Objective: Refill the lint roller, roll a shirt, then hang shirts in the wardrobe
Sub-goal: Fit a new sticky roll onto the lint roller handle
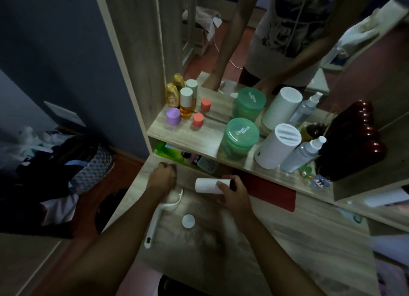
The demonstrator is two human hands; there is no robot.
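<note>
A white lint roller handle lies bare on the wooden dresser top, its curved wire end toward the back. My right hand grips a white refill roll held sideways just above the surface. My left hand is curled into a fist at the back left of the dresser top, under the shelf edge; what it holds, if anything, is hidden. A small round white cap lies between the handle and my right arm.
A shelf before a mirror carries a purple jar, amber bottles, a green tub, a white cylinder and a spray bottle. A dark red box stands right. Clothes pile lies on the floor left.
</note>
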